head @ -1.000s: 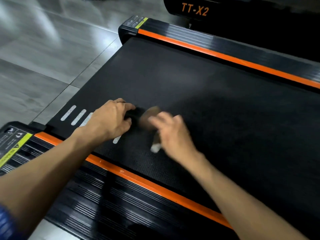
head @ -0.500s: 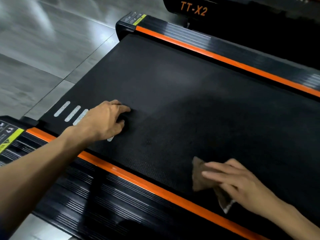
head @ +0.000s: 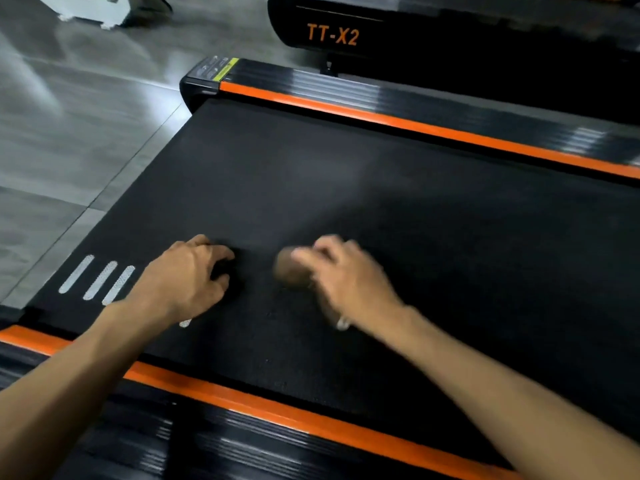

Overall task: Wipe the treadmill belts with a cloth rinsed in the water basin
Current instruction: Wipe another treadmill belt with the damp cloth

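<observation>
A black treadmill belt (head: 398, 209) fills the middle of the head view, between two orange-striped side rails. My right hand (head: 349, 278) presses a brown cloth (head: 291, 271) flat on the belt; the hand and cloth are motion-blurred. A pale corner of the cloth shows under the wrist. My left hand (head: 187, 278) rests on the belt just left of the cloth, fingers curled down on the surface and holding nothing. No water basin is in view.
The near orange side rail (head: 263, 407) runs along the bottom, the far rail (head: 408, 124) along the top. A second treadmill marked TT-X2 (head: 332, 34) stands behind. Grey tiled floor (head: 69, 140) lies to the left, with a white object (head: 90, 8) at the top left.
My right hand has swept the cloth from the near right of the belt back up and left, close to my left hand. The left hand has stayed in place.
</observation>
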A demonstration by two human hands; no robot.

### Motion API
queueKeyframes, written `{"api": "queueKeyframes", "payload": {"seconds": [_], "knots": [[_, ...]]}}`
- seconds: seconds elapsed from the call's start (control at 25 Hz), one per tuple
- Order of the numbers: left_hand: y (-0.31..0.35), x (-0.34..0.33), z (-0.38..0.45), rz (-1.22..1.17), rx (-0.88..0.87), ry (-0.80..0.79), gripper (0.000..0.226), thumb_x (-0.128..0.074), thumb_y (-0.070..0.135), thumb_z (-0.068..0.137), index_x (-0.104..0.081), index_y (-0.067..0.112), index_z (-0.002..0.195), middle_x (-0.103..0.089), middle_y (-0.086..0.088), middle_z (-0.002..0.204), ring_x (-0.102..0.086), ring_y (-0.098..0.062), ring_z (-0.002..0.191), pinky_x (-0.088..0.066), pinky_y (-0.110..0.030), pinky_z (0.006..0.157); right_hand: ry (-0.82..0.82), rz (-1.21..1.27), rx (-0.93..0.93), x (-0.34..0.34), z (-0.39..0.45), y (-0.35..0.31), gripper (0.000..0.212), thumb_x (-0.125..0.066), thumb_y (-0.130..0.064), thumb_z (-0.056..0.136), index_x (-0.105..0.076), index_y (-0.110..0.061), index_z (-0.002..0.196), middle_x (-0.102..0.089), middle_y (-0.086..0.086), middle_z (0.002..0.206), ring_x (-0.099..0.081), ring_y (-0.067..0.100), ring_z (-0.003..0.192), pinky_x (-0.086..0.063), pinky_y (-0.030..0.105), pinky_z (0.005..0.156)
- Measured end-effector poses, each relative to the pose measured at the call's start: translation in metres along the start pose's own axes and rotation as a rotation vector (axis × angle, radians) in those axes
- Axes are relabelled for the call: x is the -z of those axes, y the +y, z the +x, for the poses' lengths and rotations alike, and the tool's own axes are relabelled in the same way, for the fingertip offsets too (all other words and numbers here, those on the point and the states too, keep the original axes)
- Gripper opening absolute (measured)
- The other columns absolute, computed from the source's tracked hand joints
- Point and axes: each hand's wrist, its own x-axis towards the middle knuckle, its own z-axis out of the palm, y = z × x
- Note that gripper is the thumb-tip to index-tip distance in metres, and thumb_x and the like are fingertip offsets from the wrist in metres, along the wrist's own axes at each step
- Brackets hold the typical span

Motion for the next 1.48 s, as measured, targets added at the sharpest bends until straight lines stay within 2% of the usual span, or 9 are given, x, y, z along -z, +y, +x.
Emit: {"api": "queueKeyframes", "payload": {"seconds": [0.12, 0.28, 0.4, 0.52, 0.6, 0.76, 0.92, 1.2, 1.48], "knots": [[0.014, -0.006, -0.005, 0.129, 0.011, 0.032, 0.044, -0.049, 0.044, 0.091, -0.052, 0.024, 0.13, -0.048, -0.003, 0.125, -0.051, -0.027, 0.111, -0.052, -0.043, 0.085, 0.059, -0.251, -0.561, 0.026, 0.006, 0.126, 0.035, -0.054, -0.024, 0.095, -0.054, -0.031, 0.13, -0.049, 0.01, 0.121, -0.051, 0.038, 0.1, -0.05, 0.049, 0.081], [0.051, -0.012, 0.009, 0.107, -0.093, -0.001, 0.064, -0.033, 0.062, 0.094, -0.029, 0.031, 0.15, -0.027, -0.002, 0.154, -0.031, -0.027, 0.137, -0.038, -0.042, 0.107, 0.05, -0.29, -1.136, 0.044, 0.01, 0.185, 0.024, -0.042, -0.026, 0.101, -0.059, -0.015, 0.114, -0.061, 0.013, 0.12, -0.042, 0.038, 0.117, -0.033, 0.051, 0.097], [0.087, -0.027, 0.017, 0.147, -0.076, -0.103, 0.074, -0.027, 0.068, 0.093, -0.008, 0.033, 0.155, -0.002, -0.006, 0.163, -0.004, -0.032, 0.149, -0.018, -0.048, 0.118, 0.123, -0.106, -1.01, 0.024, 0.052, 0.125, 0.028, -0.043, -0.032, 0.102, -0.061, -0.015, 0.113, -0.061, 0.011, 0.119, -0.051, 0.036, 0.113, -0.042, 0.05, 0.091], [0.091, -0.035, 0.02, 0.205, -0.066, -0.11, 0.077, -0.021, 0.07, 0.092, -0.001, 0.031, 0.156, 0.005, -0.009, 0.163, 0.0, -0.035, 0.149, -0.015, -0.05, 0.119, 0.049, 0.061, -0.364, -0.005, 0.081, 0.034, 0.03, -0.051, -0.031, 0.099, -0.059, -0.014, 0.122, -0.058, 0.012, 0.121, -0.056, 0.036, 0.105, -0.046, 0.047, 0.084], [0.086, -0.036, 0.019, 0.204, -0.076, -0.107, 0.084, -0.007, 0.076, 0.085, 0.002, 0.032, 0.155, 0.006, -0.009, 0.163, 0.001, -0.034, 0.15, -0.014, -0.05, 0.12, 0.102, -0.005, -0.172, -0.017, 0.086, 0.014, 0.036, -0.063, -0.029, 0.092, -0.055, -0.015, 0.124, -0.056, 0.01, 0.12, -0.057, 0.032, 0.096, -0.046, 0.047, 0.077], [0.087, -0.037, 0.016, 0.224, -0.095, -0.1, 0.096, 0.018, 0.071, 0.066, 0.01, 0.032, 0.154, 0.009, -0.011, 0.163, 0.003, -0.035, 0.149, -0.012, -0.05, 0.119, 0.279, -0.259, -0.193, -0.023, 0.069, 0.035, 0.029, -0.066, -0.025, 0.09, -0.061, -0.017, 0.117, -0.059, 0.008, 0.125, -0.056, 0.032, 0.104, -0.043, 0.047, 0.086], [0.09, -0.038, 0.016, 0.229, -0.094, -0.098, 0.097, 0.021, 0.066, 0.066, 0.011, 0.028, 0.154, 0.011, -0.014, 0.162, 0.004, -0.038, 0.149, -0.013, -0.053, 0.118, 0.115, -0.257, -0.201, -0.034, 0.056, 0.014, 0.066, -0.036, -0.051, 0.097, -0.047, -0.002, 0.14, -0.036, 0.017, 0.152, -0.038, 0.037, 0.133, -0.03, 0.057, 0.109], [0.09, -0.036, 0.016, 0.261, -0.109, -0.1, 0.095, 0.022, 0.067, 0.066, 0.014, 0.029, 0.153, 0.01, -0.012, 0.162, 0.002, -0.037, 0.149, -0.015, -0.05, 0.119, 0.066, -0.32, -0.242, -0.03, 0.11, 0.088, 0.055, -0.061, -0.036, 0.092, -0.046, -0.014, 0.139, -0.052, 0.013, 0.122, -0.055, 0.035, 0.095, -0.046, 0.045, 0.076], [0.09, -0.022, 0.023, 0.278, -0.099, -0.153, 0.083, -0.011, 0.077, 0.086, 0.004, 0.032, 0.155, 0.001, -0.008, 0.162, -0.007, -0.035, 0.149, -0.028, -0.045, 0.113, 0.031, -0.227, -0.774, -0.013, 0.146, 0.164, 0.038, -0.051, -0.029, 0.098, -0.046, -0.014, 0.133, -0.041, 0.018, 0.133, -0.044, 0.039, 0.115, -0.042, 0.047, 0.092]]}}
